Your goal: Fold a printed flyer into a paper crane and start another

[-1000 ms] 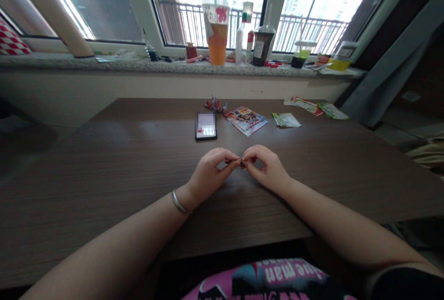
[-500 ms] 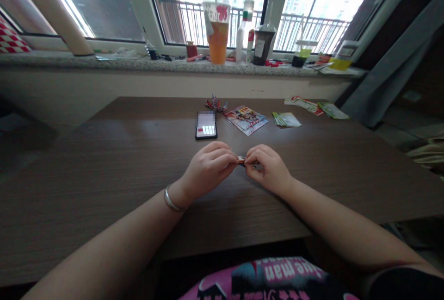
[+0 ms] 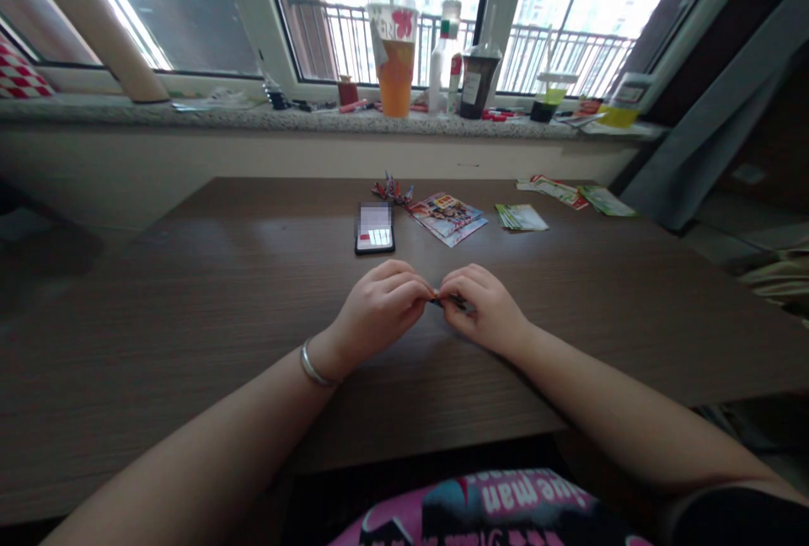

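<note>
Over the middle of the table, my left hand [image 3: 387, 300] and my right hand [image 3: 484, 302] meet at the fingertips. Between them is a small folded piece of printed paper [image 3: 436, 300], mostly covered by the fingers. Both hands pinch it, thumb against fingers, one at each end. A silver bangle [image 3: 314, 365] circles my left wrist. Just beyond the hands lie a phone [image 3: 375, 230] with a lit screen and a stack of colourful printed sheets [image 3: 447, 216]. Behind the phone sits a small cluster of folded paper pieces [image 3: 392, 190].
A fan of green-and-white paper slips [image 3: 522, 217] lies at the right, with more printed slips [image 3: 559, 191] behind it. On the windowsill [image 3: 329, 120] stand a tall cup of orange drink [image 3: 397, 78], a dark drink cup [image 3: 479, 84] and a clear bottle [image 3: 439, 74].
My right hand has shifted slightly left, closer to my left fingertips. Less of the folded paper shows between the hands, and it has turned a little. The things on the table have stayed put.
</note>
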A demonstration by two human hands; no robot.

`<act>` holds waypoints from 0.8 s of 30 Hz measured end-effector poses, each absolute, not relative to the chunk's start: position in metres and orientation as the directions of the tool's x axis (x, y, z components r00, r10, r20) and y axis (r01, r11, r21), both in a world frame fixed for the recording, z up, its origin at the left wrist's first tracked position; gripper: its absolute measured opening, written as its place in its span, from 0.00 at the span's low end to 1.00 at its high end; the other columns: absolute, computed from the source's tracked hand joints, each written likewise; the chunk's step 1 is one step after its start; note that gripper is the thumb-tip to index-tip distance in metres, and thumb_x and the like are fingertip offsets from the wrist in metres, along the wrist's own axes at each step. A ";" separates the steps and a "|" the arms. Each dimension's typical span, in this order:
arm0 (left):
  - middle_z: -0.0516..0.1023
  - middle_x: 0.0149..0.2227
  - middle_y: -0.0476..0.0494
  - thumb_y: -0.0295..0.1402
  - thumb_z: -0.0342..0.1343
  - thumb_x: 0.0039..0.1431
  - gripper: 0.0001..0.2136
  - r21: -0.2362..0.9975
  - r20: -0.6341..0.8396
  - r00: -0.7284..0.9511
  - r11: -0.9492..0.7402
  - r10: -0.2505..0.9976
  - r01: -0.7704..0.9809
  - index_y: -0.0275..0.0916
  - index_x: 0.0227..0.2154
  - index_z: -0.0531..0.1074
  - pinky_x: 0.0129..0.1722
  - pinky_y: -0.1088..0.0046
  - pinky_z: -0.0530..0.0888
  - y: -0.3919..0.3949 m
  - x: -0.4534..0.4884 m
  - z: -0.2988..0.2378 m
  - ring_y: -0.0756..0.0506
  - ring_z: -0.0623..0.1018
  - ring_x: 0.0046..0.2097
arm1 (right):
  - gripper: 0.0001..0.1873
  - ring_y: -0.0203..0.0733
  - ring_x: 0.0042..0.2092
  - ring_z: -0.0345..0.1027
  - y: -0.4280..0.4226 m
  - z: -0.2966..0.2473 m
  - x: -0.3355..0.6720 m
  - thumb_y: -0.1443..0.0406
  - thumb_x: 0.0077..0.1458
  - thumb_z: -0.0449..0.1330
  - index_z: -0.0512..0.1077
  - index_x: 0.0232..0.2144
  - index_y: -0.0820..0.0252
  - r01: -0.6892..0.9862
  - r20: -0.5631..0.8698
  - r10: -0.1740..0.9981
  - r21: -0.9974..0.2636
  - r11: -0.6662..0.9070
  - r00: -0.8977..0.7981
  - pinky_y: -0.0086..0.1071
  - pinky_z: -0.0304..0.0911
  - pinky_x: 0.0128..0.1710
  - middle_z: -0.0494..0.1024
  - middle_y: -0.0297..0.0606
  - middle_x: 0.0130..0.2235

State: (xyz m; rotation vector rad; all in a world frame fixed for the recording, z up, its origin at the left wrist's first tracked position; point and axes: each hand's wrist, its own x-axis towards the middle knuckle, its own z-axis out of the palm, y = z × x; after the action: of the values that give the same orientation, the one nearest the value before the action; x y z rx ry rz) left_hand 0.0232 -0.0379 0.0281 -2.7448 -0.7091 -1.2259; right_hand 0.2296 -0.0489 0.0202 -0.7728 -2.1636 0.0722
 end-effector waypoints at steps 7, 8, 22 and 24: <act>0.78 0.34 0.46 0.25 0.54 0.58 0.04 0.175 0.690 0.572 -0.868 0.445 0.464 0.39 0.33 0.71 0.43 0.66 0.73 -0.038 0.028 0.022 0.46 0.74 0.39 | 0.05 0.40 0.36 0.67 -0.046 0.016 0.229 0.71 0.54 0.59 0.69 0.31 0.56 0.494 0.711 0.526 -0.283 0.822 -0.467 0.35 0.65 0.38 0.75 0.36 0.32; 0.79 0.34 0.46 0.25 0.54 0.58 0.04 0.163 0.696 0.573 -0.873 0.432 0.460 0.39 0.33 0.71 0.43 0.66 0.73 -0.038 0.028 0.022 0.46 0.74 0.39 | 0.05 0.40 0.36 0.67 -0.046 0.016 0.229 0.71 0.54 0.59 0.69 0.31 0.56 0.492 0.718 0.518 -0.277 0.825 -0.465 0.35 0.64 0.37 0.75 0.36 0.32; 0.80 0.37 0.49 0.26 0.52 0.60 0.06 -0.001 0.658 0.658 -0.874 0.366 0.487 0.43 0.34 0.73 0.52 0.62 0.68 -0.041 0.023 0.030 0.47 0.76 0.40 | 0.06 0.41 0.35 0.67 -0.048 0.019 0.227 0.71 0.55 0.57 0.68 0.28 0.56 0.526 0.716 0.519 -0.246 0.814 -0.467 0.36 0.65 0.36 0.75 0.37 0.31; 0.80 0.35 0.47 0.27 0.53 0.60 0.05 0.034 0.667 0.627 -0.857 0.403 0.514 0.41 0.34 0.73 0.46 0.65 0.71 -0.040 0.025 0.027 0.46 0.76 0.40 | 0.06 0.41 0.34 0.67 -0.047 0.019 0.227 0.71 0.55 0.57 0.68 0.28 0.56 0.525 0.715 0.512 -0.236 0.818 -0.476 0.35 0.65 0.36 0.75 0.37 0.31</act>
State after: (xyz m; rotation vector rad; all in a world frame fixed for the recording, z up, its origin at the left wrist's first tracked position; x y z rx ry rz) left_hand 0.0248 -0.0400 0.0273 -2.6869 -0.7633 -1.0428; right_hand 0.2267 -0.0472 0.0188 -0.7590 -2.1602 -0.0200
